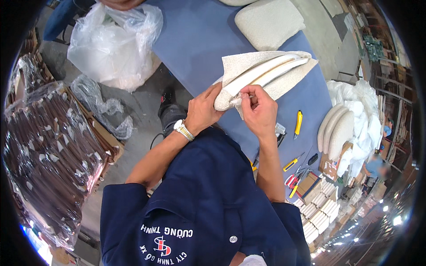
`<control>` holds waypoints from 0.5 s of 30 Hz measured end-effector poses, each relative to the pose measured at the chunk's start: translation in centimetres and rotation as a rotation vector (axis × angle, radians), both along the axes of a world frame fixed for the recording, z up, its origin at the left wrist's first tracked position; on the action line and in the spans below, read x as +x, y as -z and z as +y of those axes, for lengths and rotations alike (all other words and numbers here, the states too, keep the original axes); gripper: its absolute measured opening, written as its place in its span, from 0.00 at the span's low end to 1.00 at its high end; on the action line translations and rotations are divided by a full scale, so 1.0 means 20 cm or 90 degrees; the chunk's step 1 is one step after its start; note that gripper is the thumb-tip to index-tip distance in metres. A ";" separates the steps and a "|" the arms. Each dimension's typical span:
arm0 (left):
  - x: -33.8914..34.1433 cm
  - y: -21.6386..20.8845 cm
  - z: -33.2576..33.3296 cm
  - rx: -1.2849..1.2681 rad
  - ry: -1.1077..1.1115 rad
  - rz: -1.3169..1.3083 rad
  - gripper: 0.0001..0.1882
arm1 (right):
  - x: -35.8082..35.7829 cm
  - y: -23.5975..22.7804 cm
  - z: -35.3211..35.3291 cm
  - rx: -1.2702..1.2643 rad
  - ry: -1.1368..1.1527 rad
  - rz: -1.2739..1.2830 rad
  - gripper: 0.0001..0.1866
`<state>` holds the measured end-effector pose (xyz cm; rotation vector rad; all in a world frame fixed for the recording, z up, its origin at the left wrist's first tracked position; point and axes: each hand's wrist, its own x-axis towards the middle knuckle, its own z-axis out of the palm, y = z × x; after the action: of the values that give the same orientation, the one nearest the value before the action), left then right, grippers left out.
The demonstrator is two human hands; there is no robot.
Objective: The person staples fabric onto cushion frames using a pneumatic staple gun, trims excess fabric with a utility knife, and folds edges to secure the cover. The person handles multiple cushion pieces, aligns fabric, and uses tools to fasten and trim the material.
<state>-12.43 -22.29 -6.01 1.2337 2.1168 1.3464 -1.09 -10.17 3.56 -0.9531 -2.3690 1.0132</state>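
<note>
A curved padded piece (249, 83) lies on the blue-grey table with its hollow side up. Cream nubby fabric (284, 87) spreads out around its edges, and white padding shows inside. My left hand (205, 108) grips the piece at its near left end, the fingertips partly hidden behind it. At that same end, my right hand (259, 110) is closed in a pinch on a fold of the fabric. A finished-looking cream cushion (268, 24) sits at the far side of the table.
Right of my right hand lie a yellow utility knife (298, 123), a yellow screwdriver (291, 164) and red-handled scissors (290, 180). Curved cream pads (339, 131) stand beyond the table's right edge. A plastic-wrapped stack (53, 164) and a clear plastic bag (115, 48) are on the left.
</note>
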 end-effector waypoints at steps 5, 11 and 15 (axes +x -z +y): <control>0.06 0.07 -0.07 0.022 -0.018 0.019 0.42 | 0.02 0.01 -0.12 0.040 0.058 -0.093 0.08; 0.10 0.10 -0.10 0.031 -0.028 0.011 0.44 | 0.03 0.01 -0.11 -0.011 0.031 -0.158 0.08; 0.12 0.10 -0.11 0.029 -0.019 0.016 0.45 | 0.01 0.03 -0.11 0.000 0.017 -0.241 0.05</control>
<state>-10.01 -24.47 -8.10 1.2479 2.1420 1.4064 -0.89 -12.38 2.97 -1.2687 -2.6459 0.8861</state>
